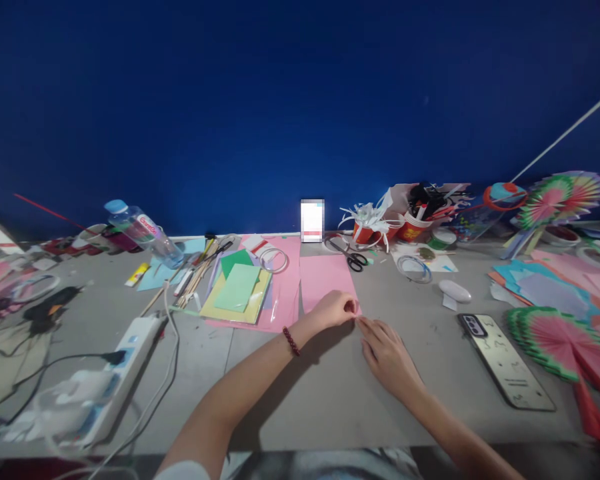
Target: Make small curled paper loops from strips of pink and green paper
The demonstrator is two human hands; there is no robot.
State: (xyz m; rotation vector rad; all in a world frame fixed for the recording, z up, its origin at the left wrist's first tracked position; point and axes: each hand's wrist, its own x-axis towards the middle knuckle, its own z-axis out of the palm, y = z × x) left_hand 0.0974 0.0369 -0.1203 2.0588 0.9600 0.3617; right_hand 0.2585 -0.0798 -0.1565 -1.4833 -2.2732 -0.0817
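A pink sheet of paper (327, 277) lies flat on the grey table in front of me. My left hand (336, 310), with a dark red bead bracelet at its wrist, has its fingers curled in a pinch at the sheet's near right corner. Beside it, my right hand (387, 353) rests with its fingers stretched out, their tips touching that same corner. The fingertips hide most of the corner, so its fold or shape cannot be made out. Black-handled scissors (357, 261) lie just past the sheet's far right edge.
Left of the sheet, a packet of coloured papers (237, 297) lies on larger pink paper. A power strip (125, 377) with cables and a water bottle (147, 233) are farther left. To the right are a phone (507, 360), a pleated paper fan (567, 347) and red cups (414, 228).
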